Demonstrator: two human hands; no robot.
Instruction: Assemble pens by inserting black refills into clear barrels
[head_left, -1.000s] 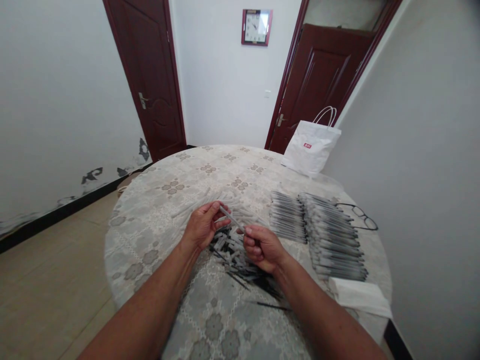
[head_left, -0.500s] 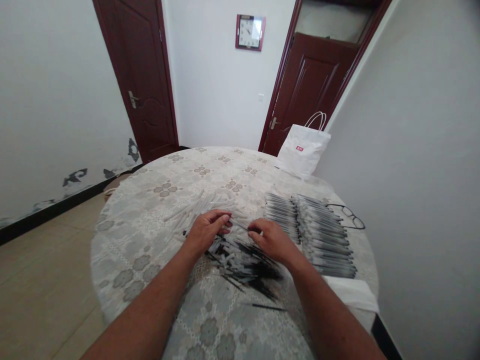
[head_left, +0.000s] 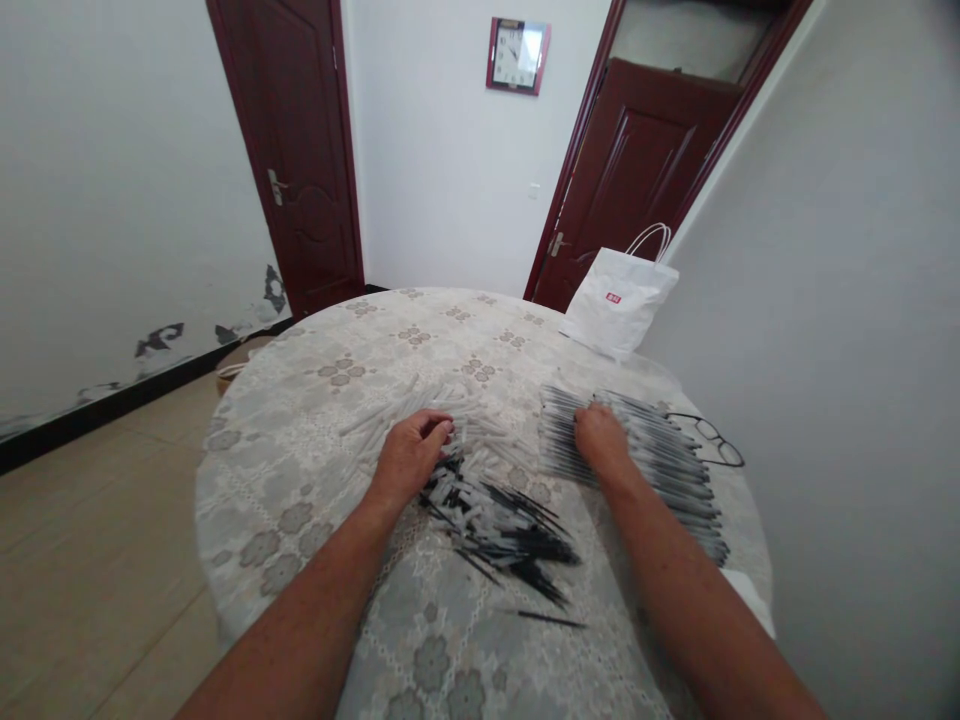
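Note:
A round table (head_left: pixel 315 480) with a patterned cloth holds pen parts. My left hand (head_left: pixel 411 452) rests curled on the cloth between a scatter of pale pen barrels (head_left: pixel 420 405) and a dark pile of refills and caps (head_left: pixel 499 515); its fingertips pinch at the barrels, and what they hold is hidden. My right hand (head_left: pixel 600 438) lies palm down on rows of assembled grey pens (head_left: pixel 660 455) at the right, with its fingers bent over them.
A white paper bag (head_left: pixel 619 300) stands at the table's far right edge. Glasses (head_left: pixel 712 438) lie beside the pen rows near the right wall. One loose refill (head_left: pixel 551 620) lies near me. Two dark doors and a wall clock are behind.
My right hand has moved right from the middle pile onto the rows of assembled pens. The pen held between both hands a second ago is gone from them. My left hand stayed by the barrels.

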